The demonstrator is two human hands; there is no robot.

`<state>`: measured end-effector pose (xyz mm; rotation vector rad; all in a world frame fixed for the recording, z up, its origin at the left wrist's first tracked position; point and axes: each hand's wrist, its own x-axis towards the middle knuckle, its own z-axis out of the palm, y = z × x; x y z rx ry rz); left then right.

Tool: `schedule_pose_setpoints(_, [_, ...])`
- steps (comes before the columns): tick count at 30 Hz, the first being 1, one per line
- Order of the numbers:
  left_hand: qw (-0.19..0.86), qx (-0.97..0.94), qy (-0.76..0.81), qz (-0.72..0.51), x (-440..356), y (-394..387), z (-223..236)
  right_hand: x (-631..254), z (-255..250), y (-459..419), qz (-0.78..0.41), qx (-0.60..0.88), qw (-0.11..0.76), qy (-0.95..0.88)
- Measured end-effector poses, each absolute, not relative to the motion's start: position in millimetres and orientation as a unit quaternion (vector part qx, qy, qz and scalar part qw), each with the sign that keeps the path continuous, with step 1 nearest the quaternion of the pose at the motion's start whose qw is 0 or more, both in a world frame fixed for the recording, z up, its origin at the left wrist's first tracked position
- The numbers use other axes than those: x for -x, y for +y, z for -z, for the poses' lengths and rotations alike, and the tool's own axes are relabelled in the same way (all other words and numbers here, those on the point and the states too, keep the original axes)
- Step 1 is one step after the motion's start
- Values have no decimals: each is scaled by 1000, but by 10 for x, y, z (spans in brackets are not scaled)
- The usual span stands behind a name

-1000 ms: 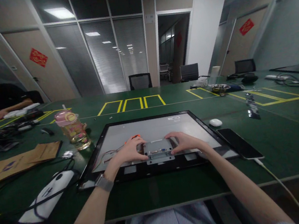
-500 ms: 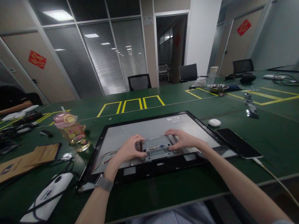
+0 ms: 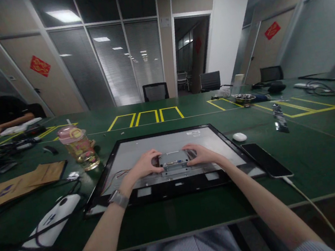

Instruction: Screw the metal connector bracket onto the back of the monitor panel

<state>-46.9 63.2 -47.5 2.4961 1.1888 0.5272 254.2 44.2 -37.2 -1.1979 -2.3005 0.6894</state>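
Between my two hands is a metal bracket box (image 3: 174, 158) with video ports along its near side. My left hand (image 3: 146, 164) grips its left end, thumb in front and fingers behind. My right hand (image 3: 201, 154) holds the right end the same way. Under it lies a monitor panel (image 3: 133, 148), its grey metal back up inside a black frame. Thin coloured wires (image 3: 112, 178) run over the panel left of my left hand. Whether the box rests on the panel or hangs just over it, I cannot tell.
Left of the panel stand a pink-lidded bottle (image 3: 79, 149), a brown paper bag (image 3: 22, 187) and a white power strip (image 3: 45, 234) with black cables. A phone (image 3: 266, 160) on a cable and a white earbud case (image 3: 239, 137) lie right. A person (image 3: 1, 110) sits far left.
My hands and the metal box have shifted slightly away from me over the panel, with the same two-handed hold. More of the box's near lower edge shows.
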Motion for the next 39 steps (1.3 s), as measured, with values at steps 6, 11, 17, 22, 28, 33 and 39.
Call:
schedule_pose_setpoints(6, [138,-876,438,-151,439,610,493,-2546,376,446,-257,449,199,-832])
schedule_pose_setpoints(11, [169,-870,435,-158,439,597,449,-2541,346,442,-259,455,200,-828])
schedule_pose_setpoints(17, [220,-858,409,-217,451,547,361,-2574,270,405,-274,440,239,-821])
schedule_pose_setpoints(22, [237,-854,399,-233,456,481,358,-2593,247,307,-282,438,232,-822])
schedule_pose_setpoints(28, [231,-861,391,-230,452,406,376,-2551,270,258,-268,438,216,-830])
schedule_pose_setpoints(33, [224,-866,387,-223,421,368,368,-2522,240,225,-260,442,206,-833])
schedule_pose_setpoints(39, [225,-864,390,-227,408,336,349,-2530,231,208,-272,440,211,-830])
